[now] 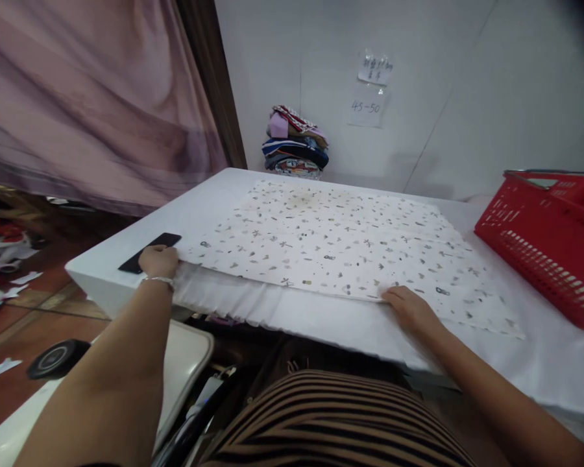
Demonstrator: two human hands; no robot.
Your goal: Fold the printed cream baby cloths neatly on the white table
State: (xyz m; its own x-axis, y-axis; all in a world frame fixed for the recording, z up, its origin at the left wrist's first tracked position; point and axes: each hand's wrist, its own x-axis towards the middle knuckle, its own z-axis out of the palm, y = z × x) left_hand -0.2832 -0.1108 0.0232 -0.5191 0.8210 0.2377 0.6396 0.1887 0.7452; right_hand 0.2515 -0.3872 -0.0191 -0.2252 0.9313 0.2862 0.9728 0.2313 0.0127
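A white cloth [316, 240] printed with small scattered motifs lies spread over the white-covered table. At its near left corner, my left hand [158, 261] is closed on the cloth, with a bracelet at the wrist. A dark flat phone-like object [148, 251] lies partly behind that hand. Along the near edge, toward the right, my right hand [405, 303] pinches the cloth between thumb and fingers. Between the two hands the edge runs nearly straight. A faint brownish patch shows near the cloth's far side.
A red plastic basket [545, 240] stands on the table's right side. Folded fabrics [296, 143] are piled beyond the far edge, against the wall. A pinkish curtain [92, 97] hangs at left. Below are a white chair [185, 353] and a round black object [58, 358].
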